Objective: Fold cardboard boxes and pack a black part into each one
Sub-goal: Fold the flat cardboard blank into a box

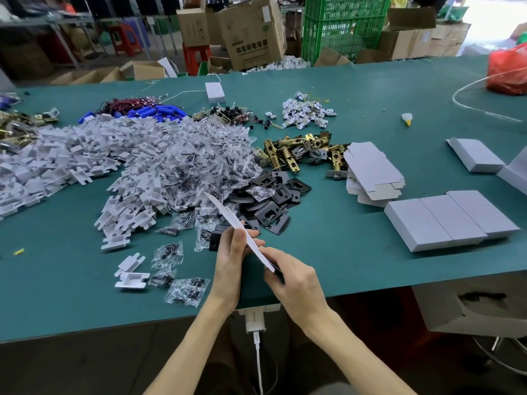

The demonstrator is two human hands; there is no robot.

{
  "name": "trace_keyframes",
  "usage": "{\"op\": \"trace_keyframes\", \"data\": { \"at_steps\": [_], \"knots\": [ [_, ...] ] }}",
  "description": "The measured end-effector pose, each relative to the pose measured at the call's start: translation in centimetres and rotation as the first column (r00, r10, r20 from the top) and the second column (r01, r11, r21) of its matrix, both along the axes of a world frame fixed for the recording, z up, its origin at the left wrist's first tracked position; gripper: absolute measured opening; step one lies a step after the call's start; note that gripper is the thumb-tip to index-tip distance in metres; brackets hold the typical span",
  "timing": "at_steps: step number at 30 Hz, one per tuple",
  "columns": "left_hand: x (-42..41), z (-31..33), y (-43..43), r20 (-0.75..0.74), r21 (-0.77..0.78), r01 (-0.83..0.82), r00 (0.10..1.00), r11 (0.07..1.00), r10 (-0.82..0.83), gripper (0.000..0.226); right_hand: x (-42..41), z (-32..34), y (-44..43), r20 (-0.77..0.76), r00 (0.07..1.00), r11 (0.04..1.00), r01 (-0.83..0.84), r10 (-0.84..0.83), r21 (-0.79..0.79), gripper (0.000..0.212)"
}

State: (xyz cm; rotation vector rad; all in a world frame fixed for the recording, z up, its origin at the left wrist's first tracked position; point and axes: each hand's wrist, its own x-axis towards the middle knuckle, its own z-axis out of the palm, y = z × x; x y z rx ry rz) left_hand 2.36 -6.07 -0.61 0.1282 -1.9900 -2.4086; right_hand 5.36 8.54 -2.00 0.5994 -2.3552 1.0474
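A flat white box blank (228, 215) stands on edge above the near table edge, seen nearly side-on. My left hand (231, 258) grips its middle and my right hand (288, 276) pinches its near end. Behind my left hand lies a black part (215, 238) on the green table (342, 266). A heap of black plates (271, 203) sits just beyond. A stack of unfolded white blanks (370, 169) lies to the right. Three closed white boxes (450, 220) stand in a row at the right.
Large piles of white plastic inserts (71, 161) and small clear screw bags (199, 155) fill the left and middle. Brass latches (299, 149) lie behind the plates. Another white box (474, 155) is at the far right, and a red bag (507, 72) at the back right.
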Motion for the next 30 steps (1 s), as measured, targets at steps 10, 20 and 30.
{"op": "trace_keyframes", "data": {
  "at_steps": [10, 20, 30],
  "knots": [
    [0.1, 0.3, -0.1, 0.007, 0.013, 0.016, 1.000, 1.000, -0.016, 0.116, -0.3, -0.3, -0.2, 0.036, 0.998, 0.996, 0.047, -0.044, -0.069, 0.039],
    [-0.1, 0.2, -0.2, 0.035, 0.044, -0.024, 0.999, 0.999, 0.023, 0.097, -0.6, -0.4, -0.3, 0.049, 0.997, 0.972, 0.063, -0.053, -0.228, 0.040],
    [-0.2, 0.3, -0.3, 0.084, 0.114, -0.158, 0.985, 0.981, 0.149, 0.083, 0.6, 0.9, 0.8, 0.334, 0.922, 0.954, -0.103, 0.197, -0.281, 0.060]
  ]
}}
